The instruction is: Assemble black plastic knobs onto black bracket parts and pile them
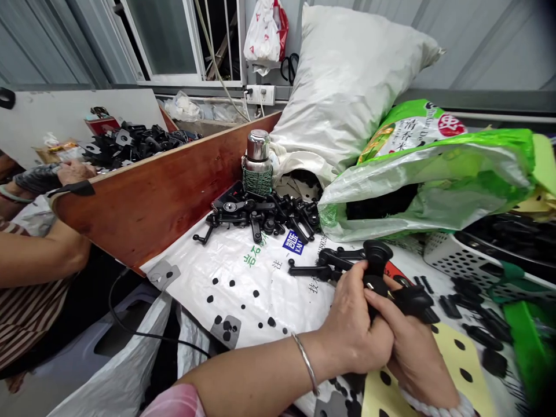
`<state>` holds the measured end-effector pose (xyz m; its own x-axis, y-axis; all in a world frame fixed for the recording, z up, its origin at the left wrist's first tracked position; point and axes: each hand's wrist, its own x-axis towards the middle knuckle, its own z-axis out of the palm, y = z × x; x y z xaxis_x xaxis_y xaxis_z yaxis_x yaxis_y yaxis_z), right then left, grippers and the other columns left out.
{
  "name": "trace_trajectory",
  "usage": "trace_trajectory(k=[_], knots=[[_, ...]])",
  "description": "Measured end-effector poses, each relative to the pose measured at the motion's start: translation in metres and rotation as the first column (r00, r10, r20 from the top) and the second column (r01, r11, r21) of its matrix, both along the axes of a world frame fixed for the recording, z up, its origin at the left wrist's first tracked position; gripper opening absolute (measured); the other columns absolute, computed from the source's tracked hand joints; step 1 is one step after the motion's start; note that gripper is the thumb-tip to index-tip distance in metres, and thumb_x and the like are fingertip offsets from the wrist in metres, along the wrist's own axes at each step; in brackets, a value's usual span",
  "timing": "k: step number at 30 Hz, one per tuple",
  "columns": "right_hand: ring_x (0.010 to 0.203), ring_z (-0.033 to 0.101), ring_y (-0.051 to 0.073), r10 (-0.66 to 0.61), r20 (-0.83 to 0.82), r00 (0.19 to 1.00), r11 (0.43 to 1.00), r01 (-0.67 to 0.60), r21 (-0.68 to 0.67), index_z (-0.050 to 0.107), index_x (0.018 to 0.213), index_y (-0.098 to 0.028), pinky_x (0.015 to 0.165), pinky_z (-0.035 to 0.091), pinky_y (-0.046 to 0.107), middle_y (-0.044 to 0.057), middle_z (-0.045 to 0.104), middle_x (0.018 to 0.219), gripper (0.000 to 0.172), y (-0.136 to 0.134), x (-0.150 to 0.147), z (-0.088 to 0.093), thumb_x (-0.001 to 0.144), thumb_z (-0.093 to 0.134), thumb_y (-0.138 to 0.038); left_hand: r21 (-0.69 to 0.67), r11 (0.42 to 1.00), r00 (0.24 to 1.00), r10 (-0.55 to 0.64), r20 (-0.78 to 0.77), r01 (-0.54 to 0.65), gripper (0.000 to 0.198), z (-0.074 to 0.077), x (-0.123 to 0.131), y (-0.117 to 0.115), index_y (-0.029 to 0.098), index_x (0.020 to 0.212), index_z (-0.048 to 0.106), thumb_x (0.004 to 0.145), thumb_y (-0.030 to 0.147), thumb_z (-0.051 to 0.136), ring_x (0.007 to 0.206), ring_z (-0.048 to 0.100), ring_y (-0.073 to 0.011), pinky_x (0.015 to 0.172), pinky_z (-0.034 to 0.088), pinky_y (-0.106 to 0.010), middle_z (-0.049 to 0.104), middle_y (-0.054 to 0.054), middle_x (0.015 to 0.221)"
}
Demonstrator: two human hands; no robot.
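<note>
My left hand, with a silver bangle at the wrist, is closed with its fingertips on a black plastic part with a round cup-shaped end. Pressed against it, my right hand, wearing a white beaded bracelet, is closed around a dark knobbed plastic part. The fingers hide where these parts meet. Just left of my hands are black arm-shaped pieces; I cannot tell whether they touch the held part. Beyond them lies a pile of similar black arms on a white printed sheet.
A metal flask stands by a wooden divider. A big white sack, a green plastic bag and a perforated basket border the back and right. Behind the divider, another person's hand is near more black parts.
</note>
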<state>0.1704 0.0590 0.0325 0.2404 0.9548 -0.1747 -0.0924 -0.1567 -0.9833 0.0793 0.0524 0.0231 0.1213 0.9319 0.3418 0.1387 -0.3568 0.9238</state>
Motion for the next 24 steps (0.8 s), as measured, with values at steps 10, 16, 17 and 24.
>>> trace_trajectory(k=[10, 16, 17, 24], knots=[[0.050, 0.063, 0.021, -0.153, -0.218, 0.964, 0.983, 0.126, -0.131, 0.059, 0.118, -0.012, 0.039, 0.051, 0.025, 0.004, 0.070, 0.069, 0.078, -0.001, 0.017, 0.002, 0.047, 0.084, -0.032, 0.199, 0.980, 0.951, 0.047, -0.304, 0.015, 0.045, 0.008, -0.036, 0.024, 0.010, 0.126, 0.045, 0.082, 0.013, 0.039, 0.130, 0.037, -0.0228, 0.112, 0.028, -0.042, 0.046, -0.014, 0.135], [0.040, 0.058, 0.017, -0.087, -0.288, 0.954, 0.983, 0.035, -0.182, 0.064, 0.109, -0.011, 0.032, 0.049, 0.024, 0.009, 0.072, 0.078, 0.062, 0.002, 0.035, 0.005, 0.053, 0.082, -0.029, 0.105, 0.945, 0.552, -0.088, -0.829, 0.309, 0.059, 0.013, -0.059, 0.065, 0.012, 0.129, 0.044, 0.071, 0.014, 0.051, 0.121, 0.043, -0.0278, 0.103, 0.037, -0.043, 0.046, -0.014, 0.132], [0.040, 0.058, 0.017, -0.079, -0.297, 0.952, 0.981, 0.022, -0.191, 0.066, 0.104, -0.010, 0.032, 0.050, 0.025, 0.010, 0.071, 0.074, 0.056, 0.003, 0.038, 0.005, 0.054, 0.081, -0.029, 0.106, 0.946, 0.514, -0.071, -0.855, 0.307, 0.060, 0.010, -0.059, 0.067, 0.012, 0.130, 0.044, 0.071, 0.015, 0.053, 0.116, 0.046, -0.0277, 0.100, 0.041, -0.042, 0.047, -0.014, 0.129], [0.046, 0.060, 0.017, -0.132, -0.402, 0.906, 0.987, 0.081, -0.140, 0.067, 0.080, -0.009, 0.033, 0.048, 0.019, 0.010, 0.069, 0.067, 0.025, 0.015, 0.054, 0.006, 0.061, 0.069, -0.025, 0.146, 0.962, 0.480, 0.018, -0.877, 0.230, 0.046, -0.003, -0.050, 0.059, 0.016, 0.125, 0.048, 0.079, 0.013, 0.043, 0.101, 0.052, -0.0284, 0.079, 0.048, -0.040, 0.049, -0.015, 0.114]])
